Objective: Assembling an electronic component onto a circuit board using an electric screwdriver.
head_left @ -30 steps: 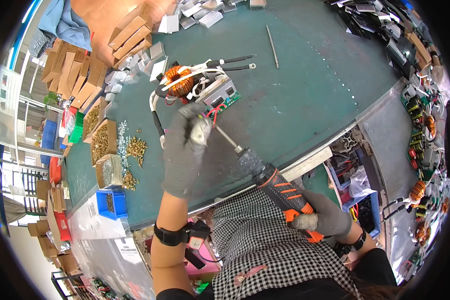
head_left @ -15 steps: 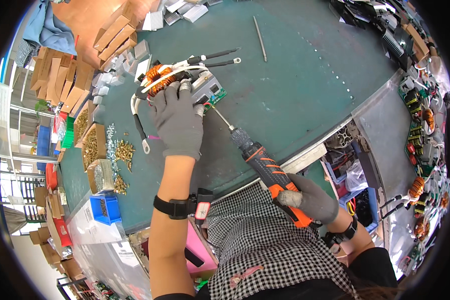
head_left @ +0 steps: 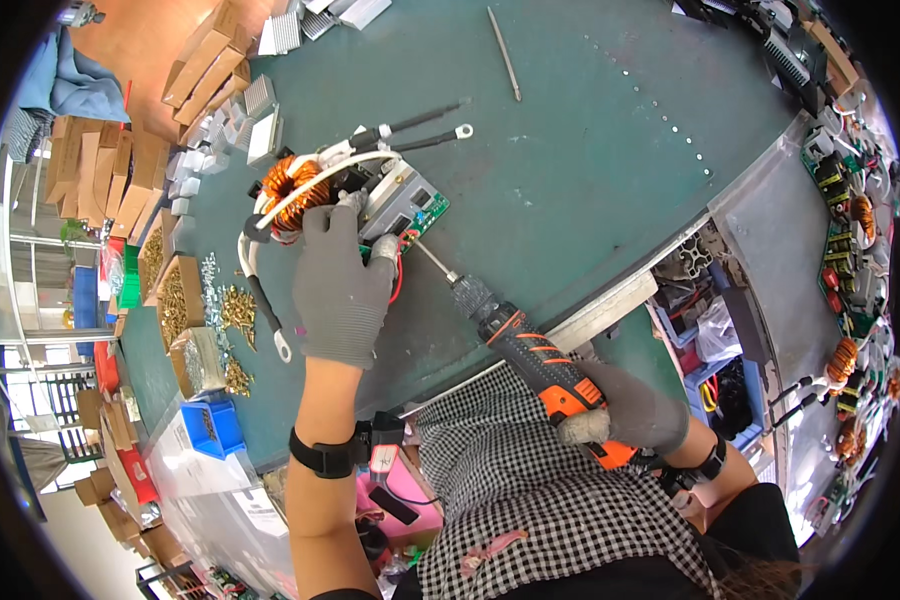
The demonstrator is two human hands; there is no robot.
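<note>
My gloved left hand [head_left: 342,275] grips the near side of a circuit board assembly, its thumb by a red wire loop [head_left: 399,275]. The assembly has a silver heat sink [head_left: 388,203], a green board edge [head_left: 434,208] and a copper-wound ring coil [head_left: 292,190]. White and black cables with ring terminals [head_left: 463,131] stick out from it. In my gloved right hand [head_left: 638,408] is an orange and black power screwdriver [head_left: 535,358], pointing up and left. Its long bit [head_left: 432,258] reaches the board's near edge; whether the tip touches a screw is too small to tell.
Brass screws [head_left: 238,310] lie in piles on the green table [head_left: 570,190], beside open cardboard boxes [head_left: 173,305] and a blue bin [head_left: 212,428]. Silver heat sinks [head_left: 260,97] line the far left. A metal rod [head_left: 504,55] lies at the back. More board assemblies [head_left: 838,230] stand at right.
My left hand has slid from the top of the assembly toward its near edge, and the red wire loop now shows. The assembly is turned slightly; the bit stays at its near edge.
</note>
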